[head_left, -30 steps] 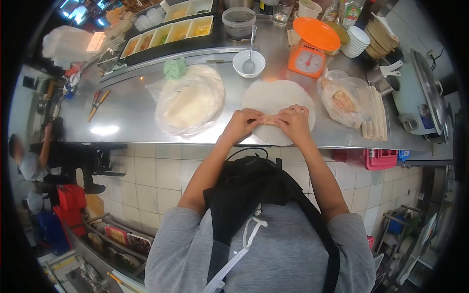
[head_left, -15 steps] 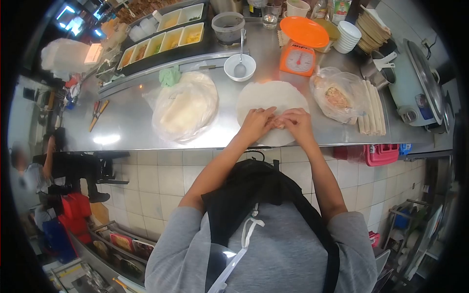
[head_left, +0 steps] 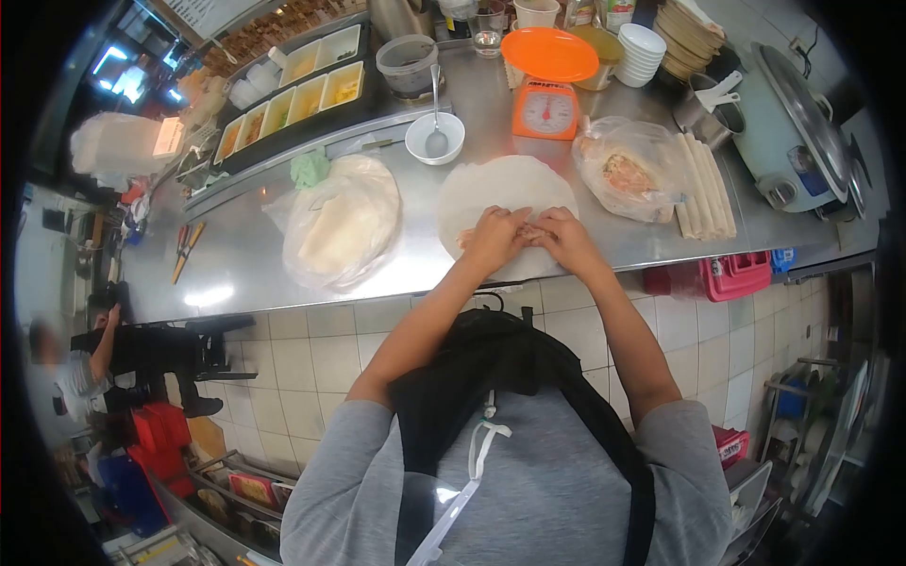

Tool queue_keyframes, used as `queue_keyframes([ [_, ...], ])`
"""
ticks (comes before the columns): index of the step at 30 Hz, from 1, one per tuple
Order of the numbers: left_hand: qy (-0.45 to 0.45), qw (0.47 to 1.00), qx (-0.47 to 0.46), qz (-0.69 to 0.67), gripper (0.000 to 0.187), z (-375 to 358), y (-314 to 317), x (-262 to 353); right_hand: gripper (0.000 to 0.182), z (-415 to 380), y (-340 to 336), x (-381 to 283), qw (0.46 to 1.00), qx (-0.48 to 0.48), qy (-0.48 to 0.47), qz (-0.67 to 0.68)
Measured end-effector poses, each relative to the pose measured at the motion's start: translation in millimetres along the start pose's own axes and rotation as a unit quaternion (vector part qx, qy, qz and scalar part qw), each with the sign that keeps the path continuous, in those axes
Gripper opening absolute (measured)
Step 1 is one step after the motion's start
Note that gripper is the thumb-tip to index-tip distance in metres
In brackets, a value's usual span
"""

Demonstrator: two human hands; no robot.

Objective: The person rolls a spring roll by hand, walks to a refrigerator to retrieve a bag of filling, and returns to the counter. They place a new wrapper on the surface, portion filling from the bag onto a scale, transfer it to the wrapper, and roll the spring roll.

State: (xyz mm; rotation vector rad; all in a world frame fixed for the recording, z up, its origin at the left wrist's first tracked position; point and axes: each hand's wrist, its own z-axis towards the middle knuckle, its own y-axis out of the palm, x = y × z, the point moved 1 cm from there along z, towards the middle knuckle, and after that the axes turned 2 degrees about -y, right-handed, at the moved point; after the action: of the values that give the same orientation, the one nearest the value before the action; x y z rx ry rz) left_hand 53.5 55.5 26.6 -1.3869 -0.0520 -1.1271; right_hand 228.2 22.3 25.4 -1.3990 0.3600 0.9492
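A round white wrapper sheet [head_left: 505, 184] lies flat near the counter's front edge. On its lower part is a strip of pinkish filling [head_left: 464, 238], largely covered by my hands. My left hand [head_left: 500, 236] pinches the filling, and my right hand [head_left: 562, 236] closes on it just beside, the fingertips of both nearly touching. To the right, a clear plastic bag of filling [head_left: 623, 174] lies beside several long white rolls [head_left: 703, 189]. A stack of wrappers in a plastic bag [head_left: 344, 226] rests on the left.
Behind the sheet stand a white bowl with a spoon [head_left: 435, 139] and an orange scale [head_left: 545, 110]. Ingredient trays [head_left: 293, 108] line the back left. A large cooker [head_left: 793, 132] is at right, scissors [head_left: 187, 252] at left. A person [head_left: 80, 363] sits far left.
The view has shifted, so the counter items appear further left. My hands stay together at the filling, and more of it shows left of my left hand.
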Motion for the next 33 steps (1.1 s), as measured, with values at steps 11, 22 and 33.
queue_keyframes([
  [11, 0.062, 0.998, -0.002, 0.011, 0.018, -2.1, 13.5, -2.8, 0.015, -8.7, 1.3, 5.6, 0.994, 0.096, -0.017, 0.046],
  [22, -0.034, 0.998, -0.005, 0.056, 0.056, -0.2, 21.1, 7.4, 0.031, -18.3, -5.6, 8.6, 0.990, 0.118, 0.008, 0.072],
  [33, -0.036, 0.998, 0.030, -0.033, 0.055, 8.8, 20.3, 22.7, 0.018, -11.9, -4.9, 15.7, 0.961, 0.210, 0.091, 0.157],
])
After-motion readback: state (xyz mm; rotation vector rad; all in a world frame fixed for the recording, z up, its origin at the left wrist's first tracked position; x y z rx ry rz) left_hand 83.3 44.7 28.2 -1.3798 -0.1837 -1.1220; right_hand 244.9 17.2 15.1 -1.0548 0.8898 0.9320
